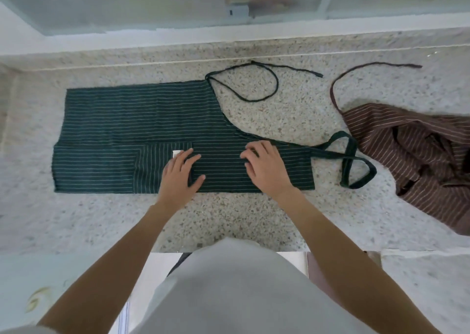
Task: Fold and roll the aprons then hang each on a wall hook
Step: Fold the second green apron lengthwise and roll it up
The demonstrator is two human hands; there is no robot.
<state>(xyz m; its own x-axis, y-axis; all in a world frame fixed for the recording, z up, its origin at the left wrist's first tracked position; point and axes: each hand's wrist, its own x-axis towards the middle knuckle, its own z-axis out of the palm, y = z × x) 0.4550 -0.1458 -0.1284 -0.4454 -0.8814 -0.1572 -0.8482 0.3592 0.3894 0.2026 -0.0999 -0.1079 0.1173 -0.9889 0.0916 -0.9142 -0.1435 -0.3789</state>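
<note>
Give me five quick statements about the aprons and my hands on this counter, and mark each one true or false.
1. The green striped apron lies spread flat on the speckled counter. True.
2. The brown striped apron is neatly rolled. False: it lies crumpled in a heap on the right.
3. Both the left hand and the right hand rest on the green apron. True.
4. The left hand grips the green apron's neck loop. False: the loop lies untouched on the counter, right of both hands.
5. The green apron's thin tie string lies loose on the counter beyond the fabric. True.
</note>
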